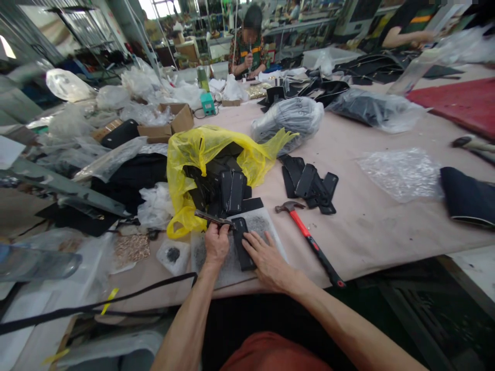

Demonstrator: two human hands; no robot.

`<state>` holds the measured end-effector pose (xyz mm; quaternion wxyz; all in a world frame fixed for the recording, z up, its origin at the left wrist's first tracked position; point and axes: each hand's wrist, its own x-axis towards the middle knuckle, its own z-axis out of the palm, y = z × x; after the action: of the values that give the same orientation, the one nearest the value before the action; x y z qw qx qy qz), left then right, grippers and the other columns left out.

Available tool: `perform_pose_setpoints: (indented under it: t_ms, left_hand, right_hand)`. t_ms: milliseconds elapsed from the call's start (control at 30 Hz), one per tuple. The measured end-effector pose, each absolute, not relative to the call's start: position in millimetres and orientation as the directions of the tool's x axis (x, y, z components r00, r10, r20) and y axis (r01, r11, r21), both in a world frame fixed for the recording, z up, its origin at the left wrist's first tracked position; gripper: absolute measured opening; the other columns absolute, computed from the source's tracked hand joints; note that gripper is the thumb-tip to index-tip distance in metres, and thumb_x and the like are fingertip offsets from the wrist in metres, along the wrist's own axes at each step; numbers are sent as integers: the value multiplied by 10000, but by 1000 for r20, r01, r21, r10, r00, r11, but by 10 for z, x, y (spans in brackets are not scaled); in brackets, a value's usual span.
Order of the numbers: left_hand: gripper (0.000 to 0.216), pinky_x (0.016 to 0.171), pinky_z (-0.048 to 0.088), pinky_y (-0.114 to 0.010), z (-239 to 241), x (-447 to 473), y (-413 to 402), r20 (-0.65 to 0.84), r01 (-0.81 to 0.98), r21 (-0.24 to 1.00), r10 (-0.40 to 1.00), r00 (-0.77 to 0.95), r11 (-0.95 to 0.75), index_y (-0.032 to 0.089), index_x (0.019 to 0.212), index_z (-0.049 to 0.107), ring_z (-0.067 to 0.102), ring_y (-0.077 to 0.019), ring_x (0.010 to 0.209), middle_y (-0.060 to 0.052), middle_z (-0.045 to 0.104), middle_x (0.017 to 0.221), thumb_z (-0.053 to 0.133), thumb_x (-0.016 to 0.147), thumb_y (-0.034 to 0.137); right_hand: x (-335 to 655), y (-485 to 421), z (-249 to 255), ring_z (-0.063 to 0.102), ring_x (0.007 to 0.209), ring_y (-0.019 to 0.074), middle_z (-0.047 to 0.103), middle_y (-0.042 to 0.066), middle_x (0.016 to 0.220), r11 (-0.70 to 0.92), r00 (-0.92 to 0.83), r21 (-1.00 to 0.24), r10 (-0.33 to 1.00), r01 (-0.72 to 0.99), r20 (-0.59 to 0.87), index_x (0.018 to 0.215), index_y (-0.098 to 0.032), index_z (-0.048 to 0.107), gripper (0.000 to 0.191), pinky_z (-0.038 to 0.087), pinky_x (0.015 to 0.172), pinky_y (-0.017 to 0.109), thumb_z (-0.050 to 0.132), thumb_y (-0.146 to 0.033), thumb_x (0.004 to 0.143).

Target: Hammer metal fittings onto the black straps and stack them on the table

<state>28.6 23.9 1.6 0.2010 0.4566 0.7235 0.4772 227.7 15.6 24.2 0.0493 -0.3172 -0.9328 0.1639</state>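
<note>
My left hand (217, 242) is closed around a slim dark metal tool (212, 218) whose exact kind I cannot make out. The tool's tip reaches the upper end of a black oblong piece (243, 247), which lies on a pale, scuffed board (266, 219). Fingers outstretched, my right hand (266, 257) rests against the right side of that piece. A hammer (309, 237) with a red and black handle lies to the right of the board. Similar black pieces (232, 190) are stacked behind the board, at the mouth of a yellow plastic bag (189, 147).
More black pieces (309, 183) lie in a loose pile behind the hammer. Clear plastic (402, 172) and a folded dark item (467, 198) are at the right. At left are a tray of small metal parts (131, 246) and a small white container (173, 256). A person (247, 49) sits across the table.
</note>
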Motion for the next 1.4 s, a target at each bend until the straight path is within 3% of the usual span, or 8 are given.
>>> perform_pose_setpoints:
  t_ms: [200, 333, 433, 567, 633, 967, 1400]
  left_hand:
    - [197, 800, 531, -336, 119, 352, 122, 176, 509, 857, 880, -442, 84, 173, 934, 681, 680, -223, 870, -81, 731, 908, 563, 864, 315]
    - [181, 776, 543, -344, 105, 389, 53, 124, 507, 856, 913, -389, 99, 168, 925, 681, 686, -227, 859, -81, 737, 900, 557, 853, 278]
    - [182, 811, 549, -353, 70, 389, 15, 109, 473, 878, 935, -337, 68, 169, 927, 685, 689, -224, 886, -82, 740, 924, 536, 863, 251]
    - [192, 848, 552, -367, 53, 360, -10, 120, 472, 881, 951, -286, 31, 179, 930, 696, 689, -224, 919, -73, 740, 942, 530, 875, 255]
    - [199, 867, 553, -374, 56, 350, -20, 133, 484, 875, 956, -260, 10, 179, 939, 703, 688, -224, 935, -71, 739, 959, 530, 876, 257]
    - [205, 903, 563, -376, -16, 368, -92, 138, 476, 879, 969, -205, -25, 172, 990, 698, 694, -221, 974, -79, 746, 1011, 550, 884, 264]
    - [205, 903, 565, -393, -37, 396, -54, 192, 562, 826, 963, -191, -53, 180, 984, 707, 698, -225, 969, -73, 752, 999, 546, 892, 264]
  right_hand:
    - [2088, 623, 198, 248, 1438, 314, 307, 192, 1558, 728, -765, -334, 643, 599, 31, 1485, -66, 327, 734, 117, 1167, 564, 472, -96, 766]
    - [2087, 614, 172, 223, 1443, 342, 308, 218, 1548, 684, -748, -441, 663, 581, 42, 1504, -77, 272, 870, 105, 1151, 609, 642, -362, 770]
    - [2192, 466, 151, 206, 1440, 387, 325, 200, 1545, 636, -712, -487, 701, 598, 40, 1478, -119, 345, 928, 98, 1128, 659, 701, -530, 727]
    - [2271, 299, 131, 255, 1427, 353, 409, 125, 1514, 576, -628, -482, 775, 660, 67, 1376, -204, 503, 552, 122, 1130, 644, 593, -412, 873]
    - [2251, 268, 122, 284, 1415, 338, 444, 105, 1491, 557, -594, -476, 800, 680, 86, 1360, -226, 523, 483, 131, 1132, 635, 572, -341, 893]
    - [2168, 298, 77, 331, 1386, 318, 462, 109, 1470, 481, -483, -517, 864, 708, 143, 1312, -233, 551, 480, 150, 1137, 604, 639, -322, 849]
    - [2188, 304, 107, 342, 1374, 325, 471, 122, 1458, 489, -484, -522, 861, 699, 158, 1297, -217, 554, 474, 166, 1125, 624, 648, -319, 844]
